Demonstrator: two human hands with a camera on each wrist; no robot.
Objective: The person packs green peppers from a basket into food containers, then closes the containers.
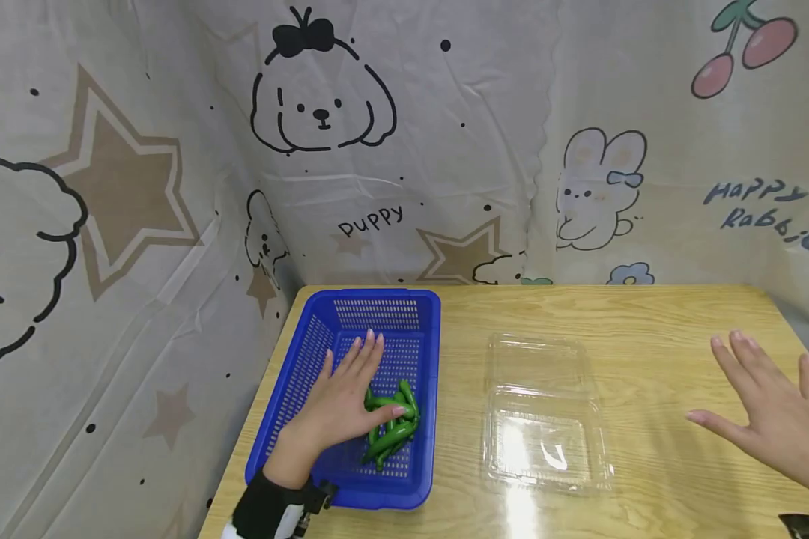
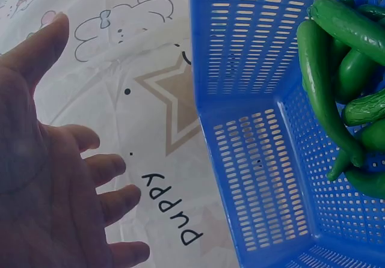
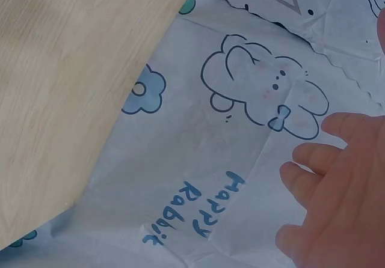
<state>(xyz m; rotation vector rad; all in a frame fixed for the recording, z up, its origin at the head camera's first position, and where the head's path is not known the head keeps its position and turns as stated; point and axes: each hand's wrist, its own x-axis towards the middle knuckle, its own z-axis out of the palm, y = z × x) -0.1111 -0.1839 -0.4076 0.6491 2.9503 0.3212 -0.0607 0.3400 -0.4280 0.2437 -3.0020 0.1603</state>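
My left hand (image 1: 340, 404) hovers over the blue plastic basket (image 1: 436, 374), its fingers spread and holding nothing. Green peppers (image 1: 394, 434) lie in a heap inside the basket, partly hidden behind that hand in the head view. In the left wrist view the glossy peppers (image 2: 325, 88) show beyond the palm, apart from the fingers. My right hand (image 1: 775, 412) is spread above the right side of the table, touching nothing. Between the hands a clear plastic clamshell box (image 1: 539, 427) lies unfolded on the table, its lid half toward the back.
The wooden table (image 1: 661, 322) ends at a printed cloth backdrop (image 1: 472, 165), which also hangs along the left side. Slotted walls rise around the peppers in the basket. Light glares on the clear box and the wood in front of it.
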